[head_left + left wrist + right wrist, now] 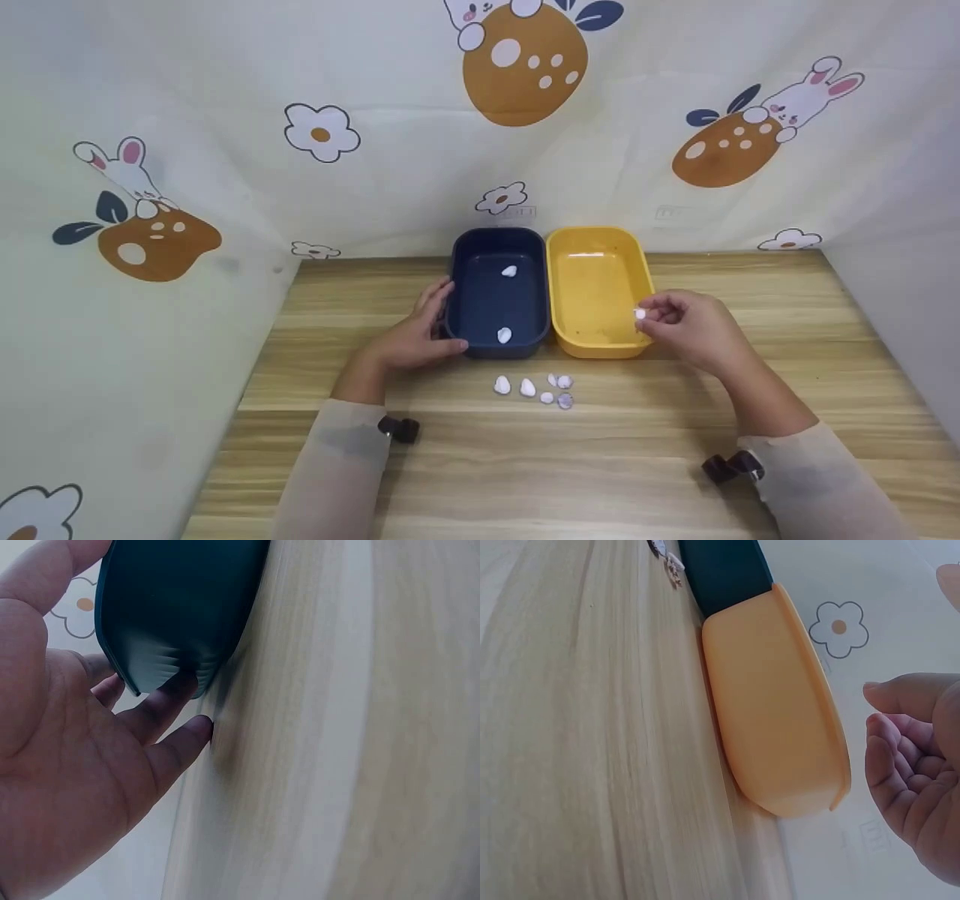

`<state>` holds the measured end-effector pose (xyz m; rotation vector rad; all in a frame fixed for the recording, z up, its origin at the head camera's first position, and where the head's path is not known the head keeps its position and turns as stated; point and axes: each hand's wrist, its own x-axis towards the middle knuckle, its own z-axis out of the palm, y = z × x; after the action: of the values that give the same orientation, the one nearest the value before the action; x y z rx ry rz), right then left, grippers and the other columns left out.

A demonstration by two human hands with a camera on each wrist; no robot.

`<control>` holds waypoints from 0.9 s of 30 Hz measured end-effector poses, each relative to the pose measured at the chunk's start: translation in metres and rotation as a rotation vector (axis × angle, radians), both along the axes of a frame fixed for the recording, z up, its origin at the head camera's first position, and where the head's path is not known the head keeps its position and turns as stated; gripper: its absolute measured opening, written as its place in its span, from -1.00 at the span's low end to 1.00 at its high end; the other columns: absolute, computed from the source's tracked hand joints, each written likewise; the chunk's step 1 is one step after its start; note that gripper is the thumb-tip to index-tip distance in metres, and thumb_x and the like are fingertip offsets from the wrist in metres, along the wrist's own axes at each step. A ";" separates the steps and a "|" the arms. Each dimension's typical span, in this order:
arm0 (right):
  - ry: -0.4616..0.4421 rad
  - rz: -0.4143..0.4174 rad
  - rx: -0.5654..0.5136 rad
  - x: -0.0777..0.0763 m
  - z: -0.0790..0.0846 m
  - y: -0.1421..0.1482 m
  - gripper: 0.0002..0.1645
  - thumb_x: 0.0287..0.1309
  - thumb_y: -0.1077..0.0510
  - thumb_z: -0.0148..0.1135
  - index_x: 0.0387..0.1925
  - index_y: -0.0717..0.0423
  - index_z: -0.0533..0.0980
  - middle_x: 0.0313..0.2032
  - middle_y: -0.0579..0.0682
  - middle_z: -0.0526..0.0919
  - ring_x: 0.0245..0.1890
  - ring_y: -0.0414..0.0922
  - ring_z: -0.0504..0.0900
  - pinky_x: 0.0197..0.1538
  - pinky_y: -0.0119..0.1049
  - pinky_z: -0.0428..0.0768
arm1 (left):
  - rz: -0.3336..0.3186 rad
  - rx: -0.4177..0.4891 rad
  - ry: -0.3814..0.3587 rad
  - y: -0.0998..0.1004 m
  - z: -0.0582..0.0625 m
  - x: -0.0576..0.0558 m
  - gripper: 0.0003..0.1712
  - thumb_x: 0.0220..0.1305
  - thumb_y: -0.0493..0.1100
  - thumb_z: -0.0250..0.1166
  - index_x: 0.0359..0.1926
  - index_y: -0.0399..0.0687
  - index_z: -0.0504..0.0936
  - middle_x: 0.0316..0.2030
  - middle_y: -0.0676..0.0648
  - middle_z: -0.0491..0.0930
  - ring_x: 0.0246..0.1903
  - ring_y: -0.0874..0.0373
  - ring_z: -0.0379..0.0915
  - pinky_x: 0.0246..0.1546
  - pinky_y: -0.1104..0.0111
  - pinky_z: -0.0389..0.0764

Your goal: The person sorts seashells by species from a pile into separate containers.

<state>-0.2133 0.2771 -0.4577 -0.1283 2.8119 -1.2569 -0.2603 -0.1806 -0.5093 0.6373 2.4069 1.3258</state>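
Beige left sleeve [330, 469] and matching right sleeve [821, 480] over a wood-grain table [585, 480].
Left hand [412, 337] rests loosely extended fingers against the outer left side of a navy-blue rectangular plastic bin [491, 300], inside which lie two small white shell-like pieces [509, 271]; six loose pieces [528, 388], white to purplish, lie on the table in front. Just right of the navy bin stands a yellow rectangular plastic bin [596, 292]; near its right rim, a small round white piece [640, 314] is pinched between the right hand's [697, 330] thumb and fingertips.
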 end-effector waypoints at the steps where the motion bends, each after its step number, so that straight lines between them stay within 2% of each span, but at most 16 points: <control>1: 0.000 -0.004 -0.004 -0.001 0.000 0.001 -0.57 0.26 -0.03 0.55 0.02 0.16 0.73 -0.16 0.06 0.81 -0.20 -0.17 0.71 -0.23 -0.52 0.69 | 0.000 0.000 0.000 0.000 0.000 0.000 0.30 0.33 0.07 0.52 0.76 -0.01 -0.19 0.73 -0.06 -0.43 0.71 -0.20 -0.14 0.69 -0.08 0.12; 8: 0.009 -0.022 0.018 -0.003 0.000 0.004 -0.50 0.26 -0.04 0.55 0.08 0.19 0.71 -0.15 0.06 0.81 -0.20 -0.18 0.72 -0.24 -0.55 0.67 | 0.000 -0.011 -0.011 0.000 0.002 0.001 0.31 0.33 0.09 0.52 0.76 0.05 -0.22 0.72 0.08 -0.45 0.71 -0.20 -0.16 0.68 -0.07 0.12; 21: -0.014 0.007 -0.014 0.000 -0.004 -0.005 -0.51 0.23 0.00 0.58 0.07 0.21 0.71 -0.19 0.04 0.79 -0.22 -0.16 0.72 -0.25 -0.50 0.71 | 0.009 -0.031 0.002 0.000 0.001 0.001 0.32 0.32 0.11 0.52 0.76 0.03 -0.21 0.73 0.03 -0.43 0.71 -0.23 -0.16 0.69 -0.09 0.07; 27: -0.013 0.068 -0.029 0.008 -0.007 -0.023 -0.54 0.21 0.04 0.59 0.04 0.22 0.72 -0.24 0.01 0.79 -0.25 -0.13 0.71 -0.24 -0.48 0.71 | -0.003 -0.012 0.004 0.000 0.001 0.000 0.33 0.31 0.11 0.53 0.76 0.01 -0.22 0.74 -0.06 -0.43 0.71 -0.23 -0.14 0.68 -0.09 0.12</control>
<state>-0.2056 0.2539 -0.4646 -0.2146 2.7536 -1.2797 -0.2601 -0.1811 -0.5084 0.6404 2.4145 1.3098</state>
